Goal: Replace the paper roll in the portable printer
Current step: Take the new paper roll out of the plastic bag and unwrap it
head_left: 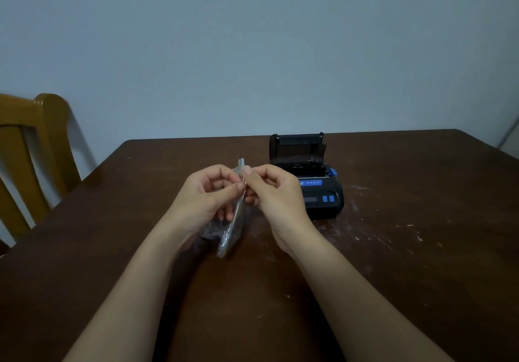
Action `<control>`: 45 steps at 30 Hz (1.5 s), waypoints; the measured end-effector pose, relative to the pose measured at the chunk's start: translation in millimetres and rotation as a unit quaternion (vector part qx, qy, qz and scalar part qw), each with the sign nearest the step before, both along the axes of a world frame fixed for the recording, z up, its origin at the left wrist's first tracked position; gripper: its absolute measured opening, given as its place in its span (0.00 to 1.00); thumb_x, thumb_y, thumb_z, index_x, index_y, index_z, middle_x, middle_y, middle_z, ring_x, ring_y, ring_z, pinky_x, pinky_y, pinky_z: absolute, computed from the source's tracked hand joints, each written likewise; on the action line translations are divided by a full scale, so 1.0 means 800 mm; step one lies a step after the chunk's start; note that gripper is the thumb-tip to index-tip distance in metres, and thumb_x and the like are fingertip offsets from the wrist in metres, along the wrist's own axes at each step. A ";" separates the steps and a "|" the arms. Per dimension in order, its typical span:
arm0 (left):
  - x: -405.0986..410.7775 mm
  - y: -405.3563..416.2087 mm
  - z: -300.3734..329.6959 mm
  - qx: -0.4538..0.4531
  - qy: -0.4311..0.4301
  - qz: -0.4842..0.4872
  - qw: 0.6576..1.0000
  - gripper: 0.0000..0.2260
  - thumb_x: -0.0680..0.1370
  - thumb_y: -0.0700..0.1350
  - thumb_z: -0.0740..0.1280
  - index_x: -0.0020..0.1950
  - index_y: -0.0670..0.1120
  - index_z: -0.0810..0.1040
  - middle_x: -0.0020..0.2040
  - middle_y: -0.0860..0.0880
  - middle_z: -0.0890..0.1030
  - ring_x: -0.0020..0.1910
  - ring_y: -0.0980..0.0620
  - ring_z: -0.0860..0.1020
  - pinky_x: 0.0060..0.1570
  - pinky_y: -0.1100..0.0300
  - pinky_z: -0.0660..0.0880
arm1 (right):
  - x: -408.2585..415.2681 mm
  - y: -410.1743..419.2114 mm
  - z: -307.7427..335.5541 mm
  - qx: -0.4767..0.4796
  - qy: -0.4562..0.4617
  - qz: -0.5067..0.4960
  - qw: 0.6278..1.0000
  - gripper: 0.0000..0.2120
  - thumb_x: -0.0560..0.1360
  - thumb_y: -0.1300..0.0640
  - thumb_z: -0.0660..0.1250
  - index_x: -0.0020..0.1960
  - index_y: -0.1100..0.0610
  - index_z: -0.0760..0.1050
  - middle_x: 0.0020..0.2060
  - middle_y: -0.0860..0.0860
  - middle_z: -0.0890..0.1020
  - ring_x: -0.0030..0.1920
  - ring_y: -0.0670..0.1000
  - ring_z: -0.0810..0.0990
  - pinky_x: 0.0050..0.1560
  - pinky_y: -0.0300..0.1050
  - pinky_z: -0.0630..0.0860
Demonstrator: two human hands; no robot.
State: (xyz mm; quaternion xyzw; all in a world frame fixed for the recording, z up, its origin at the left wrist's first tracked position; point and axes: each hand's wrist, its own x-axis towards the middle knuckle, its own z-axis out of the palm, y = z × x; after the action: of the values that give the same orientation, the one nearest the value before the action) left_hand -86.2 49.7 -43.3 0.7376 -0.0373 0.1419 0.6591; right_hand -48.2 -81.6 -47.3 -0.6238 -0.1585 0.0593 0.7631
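- Printer (307, 176), black with blue buttons and a blue side latch, sits on the far middle of the dark wooden counter (393, 263), lid tipped up and back, its paper bay exposed.
- Clear plastic bag (231, 221) hangs edge-on between both hands, just near and left of the printer; what it holds is too blurred to tell.
- Left hand (202, 196): the grip pinches the bag's top edge, thumb against curled fingers.
- Right hand (273, 190): the grip pinches the same top edge from the other side, partly covering the printer's near left corner.
- Counter's far edge runs just behind the printer; pale scuffs mark the right side, where open surface stretches wide.
- Wooden chair (31, 148) stands at the left edge.
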 end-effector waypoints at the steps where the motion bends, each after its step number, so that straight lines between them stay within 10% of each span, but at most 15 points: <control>1: 0.000 -0.001 0.001 -0.003 0.003 -0.001 1.000 0.03 0.75 0.38 0.68 0.42 0.41 0.75 0.27 0.49 0.77 0.20 0.53 0.72 0.20 0.65 0.65 | 0.001 0.000 0.000 0.001 0.007 0.004 1.000 0.07 0.77 0.58 0.67 0.45 0.61 0.81 0.33 0.48 0.81 0.33 0.41 0.79 0.37 0.35 0.76; 45: -0.014 0.003 0.018 -0.080 0.076 0.006 0.994 0.07 0.77 0.40 0.64 0.40 0.42 0.77 0.31 0.48 0.77 0.26 0.56 0.73 0.27 0.66 0.66 | -0.003 -0.004 0.004 -0.042 0.000 0.057 0.997 0.02 0.71 0.59 0.74 0.44 0.57 0.82 0.36 0.50 0.84 0.34 0.42 0.80 0.37 0.34 0.76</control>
State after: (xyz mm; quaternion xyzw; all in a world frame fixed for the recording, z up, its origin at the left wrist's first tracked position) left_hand -97.2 52.2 -28.6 0.6917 0.0290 0.0917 0.7158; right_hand -50.4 -85.2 -44.0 -0.6451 -0.1915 0.1096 0.7316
